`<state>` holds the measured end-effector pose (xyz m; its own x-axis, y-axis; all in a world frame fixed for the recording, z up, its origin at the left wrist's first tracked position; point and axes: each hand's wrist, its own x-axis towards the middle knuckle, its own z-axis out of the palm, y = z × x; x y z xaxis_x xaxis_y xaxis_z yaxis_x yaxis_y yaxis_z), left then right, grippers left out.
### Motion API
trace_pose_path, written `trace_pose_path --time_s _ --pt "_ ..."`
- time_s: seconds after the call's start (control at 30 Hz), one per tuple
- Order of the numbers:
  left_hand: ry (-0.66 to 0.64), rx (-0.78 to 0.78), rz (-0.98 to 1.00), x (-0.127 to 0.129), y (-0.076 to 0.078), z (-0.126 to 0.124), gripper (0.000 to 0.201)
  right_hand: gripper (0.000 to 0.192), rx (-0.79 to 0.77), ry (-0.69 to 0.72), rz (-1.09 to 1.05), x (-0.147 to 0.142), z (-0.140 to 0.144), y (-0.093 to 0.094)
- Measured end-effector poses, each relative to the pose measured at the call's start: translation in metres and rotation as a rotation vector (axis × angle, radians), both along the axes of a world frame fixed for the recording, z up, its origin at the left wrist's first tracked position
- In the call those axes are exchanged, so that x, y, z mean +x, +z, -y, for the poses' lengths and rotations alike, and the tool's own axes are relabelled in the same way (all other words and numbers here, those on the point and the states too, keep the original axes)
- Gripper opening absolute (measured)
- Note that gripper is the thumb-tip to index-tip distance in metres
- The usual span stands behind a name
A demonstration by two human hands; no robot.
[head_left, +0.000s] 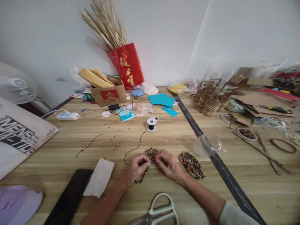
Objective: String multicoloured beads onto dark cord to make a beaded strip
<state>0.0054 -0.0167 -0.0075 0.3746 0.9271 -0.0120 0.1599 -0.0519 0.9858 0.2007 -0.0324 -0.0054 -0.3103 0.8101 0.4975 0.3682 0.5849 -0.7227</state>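
A small pile of multicoloured beads (151, 153) lies on the table between my hands. My left hand (138, 168) is closed in a pinch at the pile's left side, with a short bead string (142, 177) hanging below its fingers. At the right side of the pile, my right hand (169, 165) has thumb and fingers pressed together; whatever is between them is too small to tell. Black cord runs from a white spool (151, 125) toward my left hand. Coiled bead strands (191, 165) rest to the right of my right hand.
Scissors (161, 209) lie at the front edge. A black phone (70, 197) and white paper (99, 178) are at left. A clear plastic jar (207, 145) stands at right. Bamboo baskets (212, 98), a cardboard box (109, 93) and a red bag (127, 67) are farther back.
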Motion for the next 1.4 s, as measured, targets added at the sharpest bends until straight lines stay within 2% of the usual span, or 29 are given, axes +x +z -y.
trace_pose_path --time_s 0.27,0.67,0.9,1.1,1.3,1.4 --pt "0.041 -0.072 0.024 0.002 0.004 0.0 0.02 0.011 0.185 -0.032 0.337 -0.003 0.003 -0.009" --pt "0.026 -0.078 0.033 0.001 0.006 -0.001 0.022 0.009 0.206 -0.076 0.443 -0.001 0.004 -0.01" --pt "0.017 -0.058 0.001 0.001 0.009 -0.001 0.023 0.011 0.221 -0.03 0.447 -0.001 0.002 -0.014" --pt "0.012 -0.029 -0.04 0.003 0.005 -0.002 0.023 0.016 0.214 -0.002 0.419 0.0 0.001 -0.012" --pt "-0.046 -0.023 -0.04 0.002 -0.005 -0.001 0.015 0.011 0.168 0.052 0.2 0.003 0.0 -0.007" --pt "-0.062 -0.013 -0.065 0.003 -0.005 0.0 0.014 0.01 0.135 0.082 0.091 0.003 0.0 -0.007"
